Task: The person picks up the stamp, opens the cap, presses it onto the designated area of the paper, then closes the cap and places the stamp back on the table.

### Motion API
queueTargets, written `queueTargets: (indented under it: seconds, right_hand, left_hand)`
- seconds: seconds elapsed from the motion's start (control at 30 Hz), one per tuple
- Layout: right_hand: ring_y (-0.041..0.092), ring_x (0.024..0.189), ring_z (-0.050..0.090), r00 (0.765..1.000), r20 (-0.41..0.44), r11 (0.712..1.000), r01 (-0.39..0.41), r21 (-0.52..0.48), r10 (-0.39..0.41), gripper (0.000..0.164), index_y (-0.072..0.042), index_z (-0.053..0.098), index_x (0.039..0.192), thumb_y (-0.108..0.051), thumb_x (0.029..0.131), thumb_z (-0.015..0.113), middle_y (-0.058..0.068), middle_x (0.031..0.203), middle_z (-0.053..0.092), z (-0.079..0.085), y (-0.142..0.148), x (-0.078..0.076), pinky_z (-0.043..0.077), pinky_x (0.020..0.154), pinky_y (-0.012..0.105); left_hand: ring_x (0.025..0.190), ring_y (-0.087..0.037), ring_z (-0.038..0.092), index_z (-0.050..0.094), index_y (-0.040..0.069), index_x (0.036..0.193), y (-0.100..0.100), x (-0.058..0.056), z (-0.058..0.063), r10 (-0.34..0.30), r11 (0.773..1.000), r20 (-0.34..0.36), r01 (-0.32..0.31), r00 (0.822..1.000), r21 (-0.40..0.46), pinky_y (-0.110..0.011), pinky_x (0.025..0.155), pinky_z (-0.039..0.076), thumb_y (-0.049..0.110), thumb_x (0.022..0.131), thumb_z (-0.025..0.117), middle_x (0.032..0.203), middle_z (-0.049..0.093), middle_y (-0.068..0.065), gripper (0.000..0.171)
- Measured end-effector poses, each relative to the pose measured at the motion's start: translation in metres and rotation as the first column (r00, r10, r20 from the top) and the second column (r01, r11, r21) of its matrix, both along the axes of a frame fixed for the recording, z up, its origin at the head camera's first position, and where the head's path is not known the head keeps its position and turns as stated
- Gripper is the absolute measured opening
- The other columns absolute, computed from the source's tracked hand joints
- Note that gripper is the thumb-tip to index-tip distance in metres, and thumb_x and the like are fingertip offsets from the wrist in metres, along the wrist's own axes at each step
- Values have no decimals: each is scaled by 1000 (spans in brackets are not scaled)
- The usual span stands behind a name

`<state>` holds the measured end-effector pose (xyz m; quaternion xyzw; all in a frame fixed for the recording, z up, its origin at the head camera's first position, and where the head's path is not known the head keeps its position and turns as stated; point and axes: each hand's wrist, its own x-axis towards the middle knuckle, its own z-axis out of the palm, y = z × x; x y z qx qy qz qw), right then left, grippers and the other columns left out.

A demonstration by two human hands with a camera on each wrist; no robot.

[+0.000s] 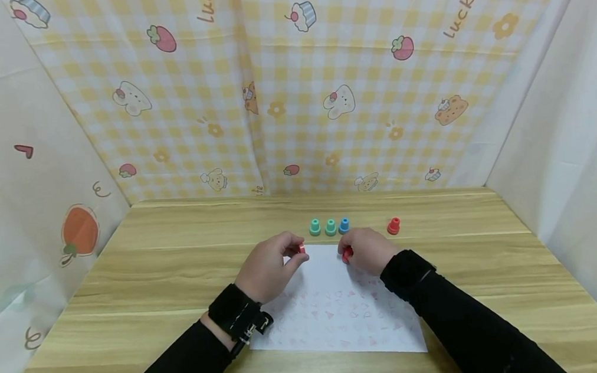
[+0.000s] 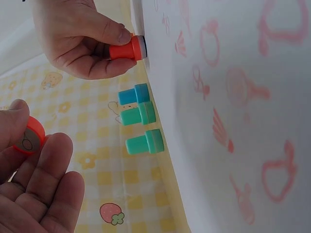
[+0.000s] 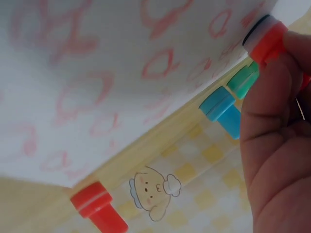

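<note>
My left hand (image 1: 269, 268) pinches a small red cap (image 1: 301, 248) between thumb and fingers, over the left edge of the white paper (image 1: 338, 337). In the left wrist view, the cap's round grey face shows a small drawn figure. My right hand (image 1: 368, 250) grips a red stamp (image 2: 127, 49), its pale, dark-rimmed end turned down toward the paper near the top edge. Whether that end touches the sheet, I cannot tell. Faint red stamped figures cover much of the paper.
Behind the paper stand two green stamps (image 1: 315, 227) (image 1: 331, 227) and a blue stamp (image 1: 344, 226). Another red stamp (image 1: 394, 226) stands farther right. The wooden table (image 1: 165, 251) ends at a yellow checked cloth (image 1: 191, 113), with white cloth at both sides.
</note>
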<state>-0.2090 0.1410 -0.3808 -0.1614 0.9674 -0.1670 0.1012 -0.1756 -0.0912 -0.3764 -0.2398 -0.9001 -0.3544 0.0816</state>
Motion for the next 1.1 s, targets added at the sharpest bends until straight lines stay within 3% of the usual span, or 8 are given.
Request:
queueTargets:
  seconds: [0.33,1.1]
  right_hand:
    - [15,74,52,999,4,994,-46,100,46,10,-16,70,88,-8,85,64,-4,78,59,5,-7,-2,49,79,30]
    - [14,73,51,999,-11,991,-47,127,49,16,-17,72,89,-3,82,66,-6,77,60,2,-6,-1,49,79,29]
  left_hand:
    - [81,6,58,61,20,103,-2,0,2,-3,1000,-11,3,1000,-1,-25,76,51,28,88,64,83,61,20,17]
    - [80,7,58,60,20,103,0,0,1,-3,1000,0,3,1000,0,-22,74,49,28,87,65,83,62,20,19]
